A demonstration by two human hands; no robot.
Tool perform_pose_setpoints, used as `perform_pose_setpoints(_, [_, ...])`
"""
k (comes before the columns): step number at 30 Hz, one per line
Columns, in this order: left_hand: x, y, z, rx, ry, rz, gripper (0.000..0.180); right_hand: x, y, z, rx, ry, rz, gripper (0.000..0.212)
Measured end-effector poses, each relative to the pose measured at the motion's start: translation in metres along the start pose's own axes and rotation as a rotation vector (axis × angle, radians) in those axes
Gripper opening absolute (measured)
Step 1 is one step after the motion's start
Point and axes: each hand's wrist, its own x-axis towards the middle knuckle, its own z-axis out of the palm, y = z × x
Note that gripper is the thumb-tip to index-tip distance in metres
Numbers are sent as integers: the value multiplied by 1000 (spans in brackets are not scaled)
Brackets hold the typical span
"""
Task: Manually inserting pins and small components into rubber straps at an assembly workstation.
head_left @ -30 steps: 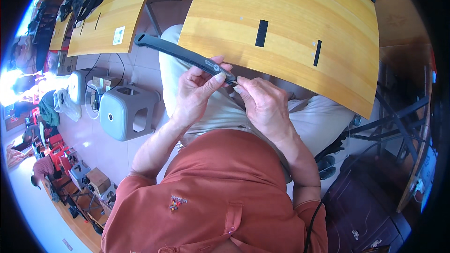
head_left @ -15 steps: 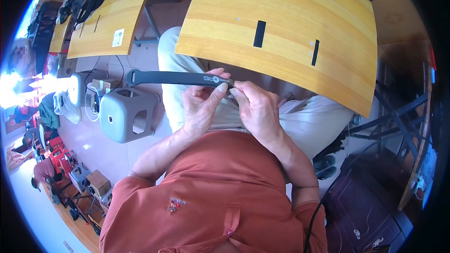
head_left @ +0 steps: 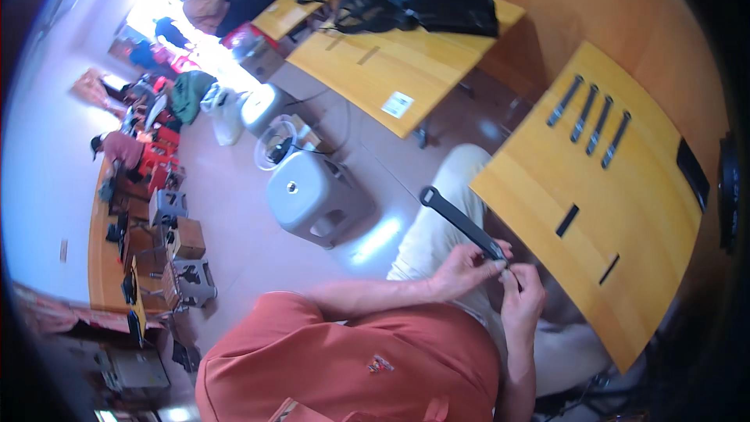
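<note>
Well, the left hand (head_left: pixel 466 272) pinches a long black strap with a loop end (head_left: pixel 462 223) close to its lower end. Just beside it, the right hand (head_left: pixel 522 295) has its finger and thumb pressed shut on the strap's tip. So the right hand is nearer the tip, and the left hand is nearer the loop. From both hands the strap runs up and to the left, in front of the pale trouser leg (head_left: pixel 422 254). To its right is the wooden bench (head_left: pixel 531 180), with two short black strips (head_left: pixel 568 220) and, farther off, four black loop straps (head_left: pixel 583 113).
</note>
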Motion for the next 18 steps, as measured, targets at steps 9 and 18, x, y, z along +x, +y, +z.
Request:
perform_pose_setpoints(9, [-9, 17, -2, 147, 139, 62, 32, 3, -22, 12, -111, -120, -277, 9])
perform_pose_setpoints(18, [-16, 24, -23, 414, 74, 144, 36, 15, -27, 2, -323, -214, -514, 15])
